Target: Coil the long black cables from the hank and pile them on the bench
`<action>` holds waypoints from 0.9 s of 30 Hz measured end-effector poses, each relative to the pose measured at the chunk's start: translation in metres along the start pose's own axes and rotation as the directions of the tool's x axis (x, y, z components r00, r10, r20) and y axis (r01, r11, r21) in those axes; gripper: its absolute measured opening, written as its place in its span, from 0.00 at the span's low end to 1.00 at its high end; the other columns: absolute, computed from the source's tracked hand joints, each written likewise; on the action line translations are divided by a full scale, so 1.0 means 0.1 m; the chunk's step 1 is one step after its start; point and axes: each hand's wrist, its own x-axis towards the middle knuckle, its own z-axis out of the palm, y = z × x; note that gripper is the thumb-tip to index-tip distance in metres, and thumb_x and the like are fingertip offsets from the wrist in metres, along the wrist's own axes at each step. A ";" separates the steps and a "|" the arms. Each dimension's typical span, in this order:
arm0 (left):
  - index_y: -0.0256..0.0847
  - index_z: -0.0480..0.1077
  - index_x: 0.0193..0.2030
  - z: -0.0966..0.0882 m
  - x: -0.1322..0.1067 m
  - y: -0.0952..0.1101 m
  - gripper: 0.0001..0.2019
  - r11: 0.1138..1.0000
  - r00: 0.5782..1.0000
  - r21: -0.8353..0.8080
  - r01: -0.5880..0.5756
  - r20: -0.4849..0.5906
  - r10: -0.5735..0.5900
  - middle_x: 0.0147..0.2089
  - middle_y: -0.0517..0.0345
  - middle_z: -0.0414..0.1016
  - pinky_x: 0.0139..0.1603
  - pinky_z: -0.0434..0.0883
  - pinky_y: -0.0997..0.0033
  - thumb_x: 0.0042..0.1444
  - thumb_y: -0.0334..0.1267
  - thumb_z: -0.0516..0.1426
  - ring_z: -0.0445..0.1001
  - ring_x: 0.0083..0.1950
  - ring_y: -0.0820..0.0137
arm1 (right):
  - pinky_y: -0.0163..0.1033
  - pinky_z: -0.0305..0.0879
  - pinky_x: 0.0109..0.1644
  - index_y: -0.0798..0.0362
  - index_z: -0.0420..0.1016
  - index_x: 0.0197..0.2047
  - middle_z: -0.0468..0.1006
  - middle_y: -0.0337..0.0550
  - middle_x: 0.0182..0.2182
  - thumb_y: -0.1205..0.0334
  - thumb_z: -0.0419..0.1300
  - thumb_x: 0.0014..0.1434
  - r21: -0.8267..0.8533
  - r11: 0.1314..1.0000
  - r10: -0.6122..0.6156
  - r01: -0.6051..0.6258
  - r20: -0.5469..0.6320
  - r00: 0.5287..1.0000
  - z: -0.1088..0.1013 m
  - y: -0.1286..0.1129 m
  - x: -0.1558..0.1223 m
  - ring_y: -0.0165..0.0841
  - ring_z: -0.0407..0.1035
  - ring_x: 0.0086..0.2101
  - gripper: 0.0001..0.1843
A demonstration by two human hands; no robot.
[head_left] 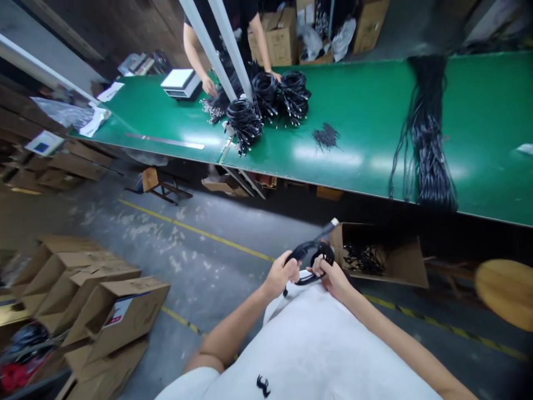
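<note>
Close in front of my body, a coiled black cable (306,248) is held between both hands. My left hand (283,273) is closed round one side of the coil. My right hand (328,272) pinches its other side, where the loops bunch together. One cable end with a pale connector (334,222) sticks out up and to the right. Part of the coil is hidden behind my fingers. Just beyond my right hand stands an open cardboard box (406,261) with black cable pieces (364,258) inside.
A long green table (358,139) runs across the view, bearing bundled black cables (245,122), a pile of small black ties (326,136), a long cable bundle (431,133) and a white scale (181,83). A co-worker's hands touch the bundles. Cardboard boxes (125,316) stand left; a round stool (506,291) right.
</note>
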 end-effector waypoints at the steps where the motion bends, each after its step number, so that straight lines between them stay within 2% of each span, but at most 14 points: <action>1: 0.39 0.62 0.35 0.06 0.09 -0.01 0.26 0.997 0.998 -0.063 -0.051 -0.043 0.048 0.19 0.73 0.52 0.21 0.54 0.76 0.51 0.62 0.62 0.49 0.18 0.82 | 0.31 0.62 0.27 0.51 0.54 0.23 0.53 0.29 0.18 0.36 0.64 0.52 0.111 0.994 0.006 0.000 -0.049 0.999 0.02 -0.01 0.07 0.21 0.51 0.20 0.30; 3: 0.38 0.63 0.37 0.17 0.28 -0.01 0.26 0.982 0.989 -0.139 -0.129 -0.095 0.116 0.20 0.72 0.53 0.25 0.58 0.76 0.50 0.61 0.63 0.53 0.20 0.82 | 0.26 0.56 0.22 0.52 0.55 0.25 0.49 0.26 0.19 0.41 0.71 0.47 0.373 0.928 0.054 0.010 -0.162 0.985 0.03 -0.08 0.26 0.18 0.44 0.18 0.31; 5: 0.37 0.64 0.37 0.25 0.46 -0.01 0.25 0.968 0.980 -0.184 -0.170 -0.132 0.148 0.22 0.70 0.56 0.31 0.64 0.74 0.51 0.59 0.63 0.57 0.22 0.81 | 0.23 0.47 0.17 0.53 0.57 0.27 0.48 0.24 0.19 0.47 0.76 0.42 0.521 0.853 0.104 0.028 -0.222 0.969 0.01 -0.16 0.48 0.16 0.38 0.17 0.31; 7: 0.37 0.63 0.35 0.27 0.61 0.00 0.24 0.957 0.966 -0.207 -0.202 -0.203 0.159 0.23 0.70 0.56 0.34 0.65 0.73 0.53 0.58 0.63 0.57 0.23 0.81 | 0.23 0.41 0.15 0.53 0.57 0.27 0.48 0.23 0.18 0.48 0.77 0.39 0.557 0.831 0.136 -0.001 -0.200 0.970 0.00 -0.20 0.70 0.16 0.36 0.16 0.32; 9: 0.38 0.61 0.33 0.24 0.73 0.05 0.24 0.950 0.941 -0.211 -0.231 -0.298 0.163 0.22 0.71 0.53 0.30 0.62 0.75 0.53 0.59 0.62 0.53 0.22 0.82 | 0.23 0.42 0.15 0.52 0.57 0.27 0.48 0.23 0.17 0.45 0.76 0.39 0.535 0.843 0.149 -0.054 -0.135 0.980 0.02 -0.19 0.92 0.16 0.38 0.16 0.32; 12: 0.39 0.60 0.32 0.10 0.89 0.19 0.25 0.958 0.918 -0.196 -0.210 -0.377 0.124 0.21 0.73 0.49 0.24 0.56 0.77 0.52 0.60 0.62 0.48 0.20 0.83 | 0.27 0.55 0.18 0.53 0.64 0.32 0.54 0.25 0.18 0.41 0.70 0.46 0.304 0.946 0.128 -0.112 -0.033 0.991 0.01 -0.21 1.31 0.19 0.47 0.16 0.27; 14: 0.39 0.60 0.32 -0.02 1.00 0.30 0.26 0.976 0.923 -0.162 -0.147 -0.376 0.077 0.21 0.73 0.48 0.23 0.54 0.78 0.51 0.61 0.62 0.46 0.20 0.83 | 0.34 0.67 0.28 0.54 0.69 0.39 0.67 0.33 0.24 0.46 0.68 0.50 -0.054 0.999 -0.003 0.004 0.020 1.000 -0.05 -0.34 1.57 0.26 0.62 0.23 0.23; 15: 0.39 0.61 0.33 -0.08 1.05 0.37 0.26 0.985 0.929 -0.134 -0.106 -0.367 0.050 0.21 0.73 0.49 0.23 0.54 0.78 0.51 0.62 0.62 0.46 0.20 0.83 | 0.38 0.71 0.35 0.53 0.71 0.43 0.72 0.37 0.30 0.50 0.67 0.51 -0.259 0.958 -0.108 0.123 0.071 0.992 -0.09 -0.45 1.69 0.30 0.68 0.29 0.21; 16: 0.39 0.61 0.33 -0.14 1.11 0.42 0.27 0.993 0.933 -0.097 -0.065 -0.358 0.026 0.21 0.73 0.50 0.23 0.53 0.78 0.51 0.62 0.62 0.46 0.20 0.83 | 0.42 0.72 0.43 0.52 0.71 0.47 0.75 0.42 0.37 0.54 0.67 0.53 -0.437 0.861 -0.219 0.260 0.143 0.965 -0.13 -0.58 1.78 0.34 0.71 0.37 0.20; 18: 0.39 0.62 0.33 -0.23 1.21 0.51 0.27 1.000 0.938 -0.006 0.015 -0.346 -0.016 0.20 0.72 0.51 0.22 0.53 0.77 0.50 0.64 0.61 0.46 0.19 0.83 | 0.45 0.69 0.52 0.51 0.71 0.51 0.75 0.47 0.47 0.60 0.62 0.58 -0.654 0.566 -0.389 0.502 0.325 0.862 -0.20 -0.88 1.89 0.37 0.70 0.47 0.18; 21: 0.39 0.62 0.33 -0.29 1.37 0.56 0.28 0.988 0.938 0.114 0.104 -0.341 -0.059 0.19 0.72 0.50 0.22 0.52 0.76 0.51 0.66 0.59 0.46 0.19 0.82 | 0.47 0.65 0.56 0.51 0.71 0.53 0.75 0.51 0.47 0.60 0.53 0.67 -0.670 0.114 -0.459 0.733 0.619 0.638 -0.19 -1.26 1.94 0.37 0.68 0.48 0.13; 23: 0.40 0.63 0.36 -0.28 1.45 0.56 0.29 0.974 0.944 0.163 0.156 -0.314 -0.098 0.19 0.72 0.50 0.22 0.52 0.75 0.52 0.68 0.56 0.47 0.19 0.81 | 0.51 0.59 0.63 0.52 0.69 0.58 0.75 0.51 0.48 0.53 0.50 0.70 -0.537 -0.081 -0.321 0.840 0.812 0.488 -0.15 -1.39 1.97 0.38 0.67 0.51 0.19; 24: 0.40 0.63 0.37 -0.27 1.47 0.56 0.29 0.968 0.950 0.178 0.175 -0.289 -0.118 0.19 0.72 0.50 0.22 0.52 0.75 0.53 0.68 0.55 0.47 0.20 0.80 | 0.52 0.56 0.65 0.53 0.66 0.60 0.75 0.51 0.48 0.49 0.49 0.70 -0.468 -0.127 -0.202 0.874 0.875 0.439 -0.13 -1.42 2.00 0.38 0.67 0.51 0.23; 27: 0.40 0.62 0.36 -0.18 1.50 0.57 0.29 0.955 0.965 0.205 0.215 -0.196 -0.176 0.22 0.69 0.53 0.24 0.53 0.74 0.55 0.69 0.51 0.48 0.22 0.79 | 0.47 0.64 0.54 0.59 0.68 0.57 0.76 0.49 0.40 0.44 0.46 0.69 -0.379 -0.134 0.154 0.916 0.905 0.397 -0.15 -1.44 2.11 0.36 0.69 0.41 0.28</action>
